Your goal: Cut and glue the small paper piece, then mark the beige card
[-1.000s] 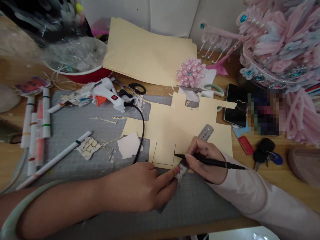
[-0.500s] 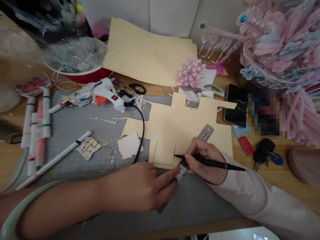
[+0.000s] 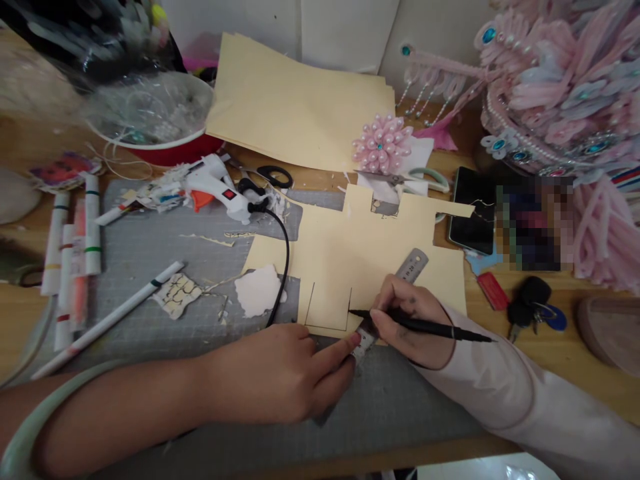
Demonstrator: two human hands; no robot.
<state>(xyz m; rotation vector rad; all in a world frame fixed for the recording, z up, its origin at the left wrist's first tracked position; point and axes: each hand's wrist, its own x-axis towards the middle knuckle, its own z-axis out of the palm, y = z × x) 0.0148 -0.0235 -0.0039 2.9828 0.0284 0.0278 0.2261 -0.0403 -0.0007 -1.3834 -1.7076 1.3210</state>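
Note:
A cut sheet of pale yellow card (image 3: pixel 373 250) lies on the grey cutting mat (image 3: pixel 165 260), with three thin black lines drawn near its lower edge. My right hand (image 3: pixel 413 320) is closed around a black pen (image 3: pixel 425 325), whose tip touches the card at the rightmost line. Slanting across the card under both hands is a metal ruler (image 3: pixel 413 265); the right hand covers its middle. My left hand (image 3: pixel 295 373) grips the ruler's lower end, index fingertip pressed on it and the other fingers partly hidden.
A white hot glue gun (image 3: pixel 217 187) trails a black cord down beside the card. Scissors (image 3: pixel 427 180) and a pink beaded flower (image 3: pixel 381 145) lie behind it, near stacked card sheets (image 3: pixel 300 100). Markers (image 3: pixel 93 227) are at left; a phone (image 3: pixel 471 210) and keys (image 3: pixel 530 300) at right.

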